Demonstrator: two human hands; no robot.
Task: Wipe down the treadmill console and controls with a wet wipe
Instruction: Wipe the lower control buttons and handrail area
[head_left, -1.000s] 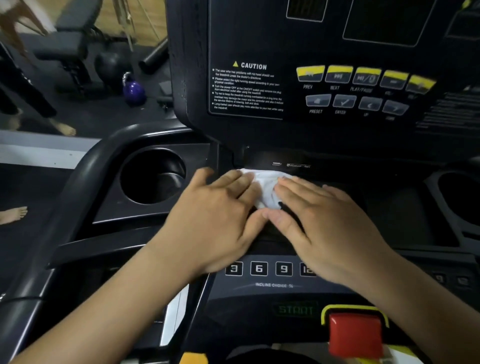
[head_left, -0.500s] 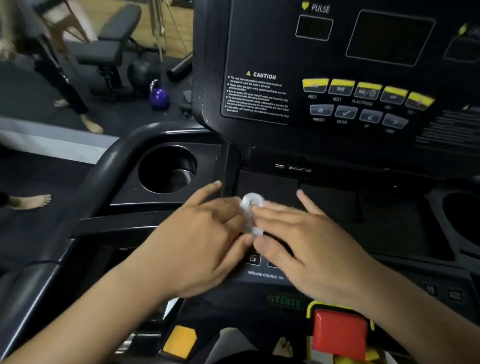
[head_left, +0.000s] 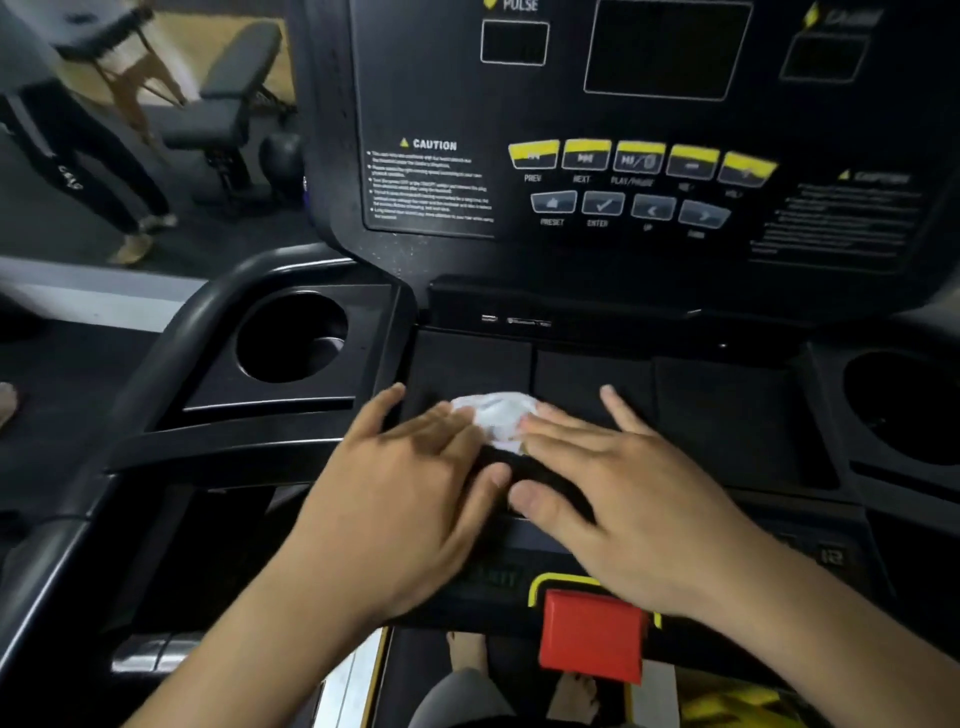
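Pressing down with straight fingers, the left hand (head_left: 410, 493) and right hand (head_left: 613, 483) have slid the wet wipe (head_left: 498, 415) forward again across the console tray (head_left: 717, 415) (back-and-forth scrubbing), so the yellow buttons (head_left: 639, 156) above seemingly still await wiping.

- 1 view only, the head camera, is looking forward and down from the person's standpoint; it is facing the treadmill console (head_left: 571, 119) straight on
- It is sitting near; the left hand (head_left: 410, 509) and right hand (head_left: 623, 509) are filling the lower middle
- Its wide angle is also catching the gym floor (head_left: 41, 244) at left
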